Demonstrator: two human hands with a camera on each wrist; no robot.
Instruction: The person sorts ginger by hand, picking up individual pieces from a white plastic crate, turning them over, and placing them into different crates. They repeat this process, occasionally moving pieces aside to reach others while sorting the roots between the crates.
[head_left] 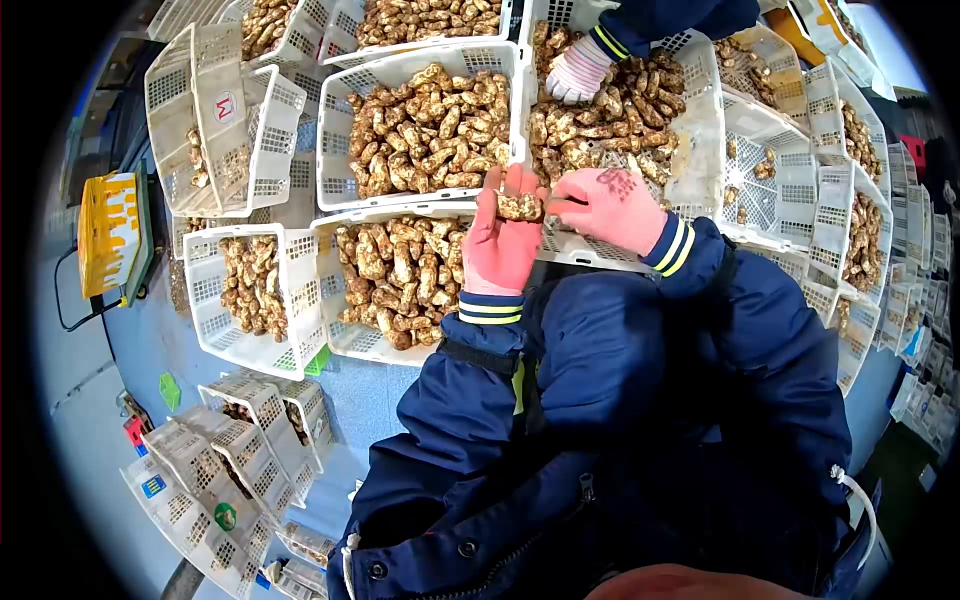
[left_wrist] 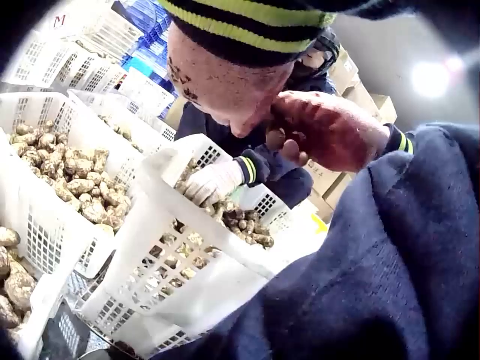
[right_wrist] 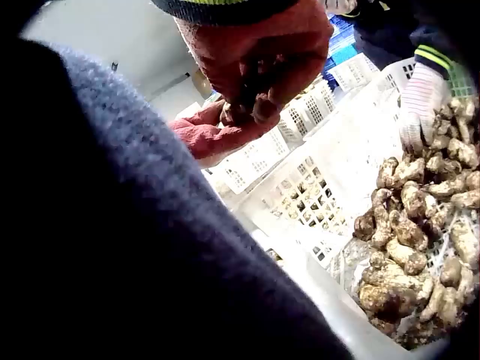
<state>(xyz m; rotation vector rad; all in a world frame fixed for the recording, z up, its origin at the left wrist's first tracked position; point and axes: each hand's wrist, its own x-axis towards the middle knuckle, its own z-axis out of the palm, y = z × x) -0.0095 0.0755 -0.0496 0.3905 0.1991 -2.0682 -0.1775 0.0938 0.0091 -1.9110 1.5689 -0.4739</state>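
My left hand, in a pink glove, is turned palm up. One brown-and-cream mushroom with a stubby stem lies across its fingers, which look fairly straight. Close against the mushroom's right end is my pink-gloved right hand, its fingers bent inward; I cannot tell whether they pinch it. In the right wrist view the right hand hangs over the flat left fingers. Both hands are above the near edge of a white crate of mushrooms.
Another person's striped-gloved hand reaches into that same crate. Mushroom-filled crates stand left: one crate beside it, another crate nearer me. More crates line the right. A yellow-and-white box is at far left.
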